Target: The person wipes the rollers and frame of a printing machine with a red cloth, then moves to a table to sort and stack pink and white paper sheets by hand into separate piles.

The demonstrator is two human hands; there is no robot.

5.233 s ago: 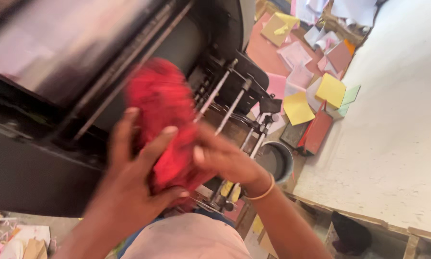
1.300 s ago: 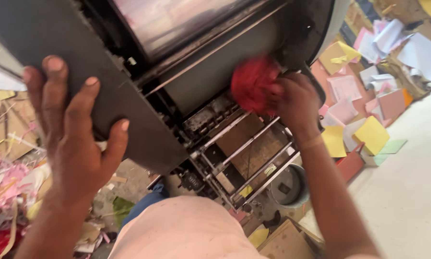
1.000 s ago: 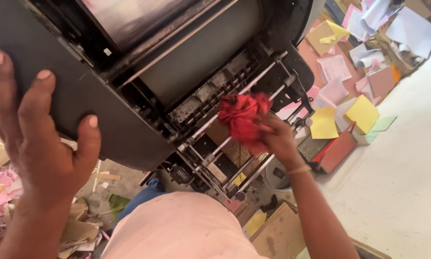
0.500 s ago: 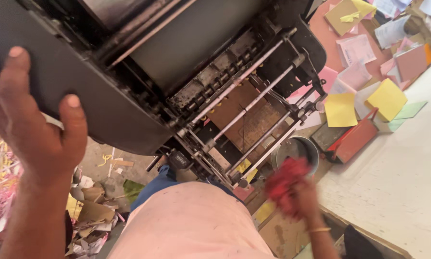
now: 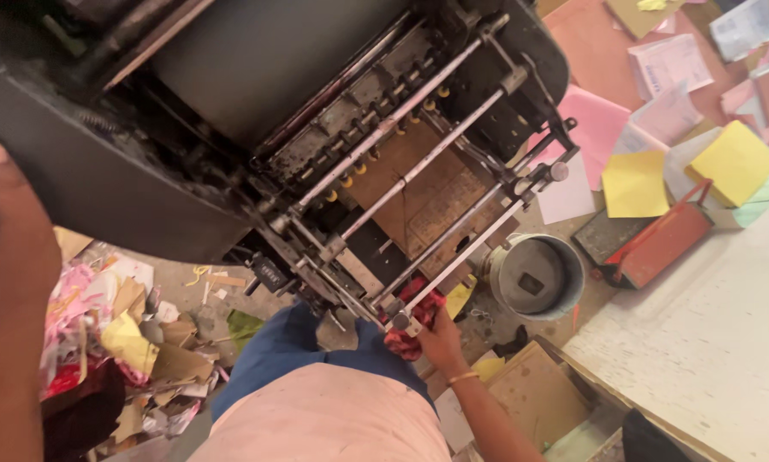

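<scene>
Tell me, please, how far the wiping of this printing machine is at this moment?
Done: cannot be judged; the dark cylinder is in view, but how clean it is cannot be told. In hand: the right hand presses a red rag at the low end of the metal rods; the left hand rests on the black cover. Left: seemingly the rods' upper lengths.

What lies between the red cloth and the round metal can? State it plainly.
In the head view, a yellow scrap of paper on the floor lies between the red cloth, held in the right hand, and the round metal can.

Pink shirt, blue trousers — gold bangle [image 5: 463, 377].
</scene>
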